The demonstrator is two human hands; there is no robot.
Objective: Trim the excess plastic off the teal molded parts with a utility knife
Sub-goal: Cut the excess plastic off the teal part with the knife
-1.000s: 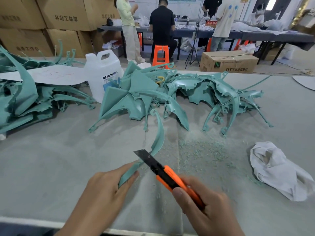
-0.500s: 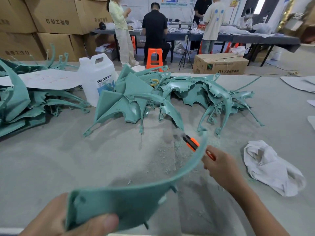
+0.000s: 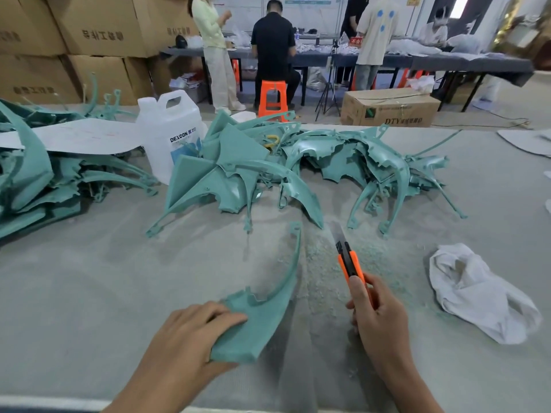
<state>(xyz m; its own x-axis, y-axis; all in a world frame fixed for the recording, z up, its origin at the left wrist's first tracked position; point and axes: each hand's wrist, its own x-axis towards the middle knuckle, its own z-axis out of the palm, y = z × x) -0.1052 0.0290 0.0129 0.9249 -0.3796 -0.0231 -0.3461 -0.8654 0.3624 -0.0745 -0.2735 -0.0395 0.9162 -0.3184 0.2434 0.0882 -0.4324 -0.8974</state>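
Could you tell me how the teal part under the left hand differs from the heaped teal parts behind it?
The held part lies alone, gripped by the left hand; the heaped parts sit untouched and tangled. The held part is a tapering curved strip; the heaped parts include broad, ragged-edged panels. Both are teal plastic.

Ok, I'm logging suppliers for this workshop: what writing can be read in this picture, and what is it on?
"DEXCON": label of the white jug.
"DTY": side of the cardboard box on the floor; the characters after it are blurred.
Stacked boxes: printed characters, unreadable here.
Red sign on the far table: too small.
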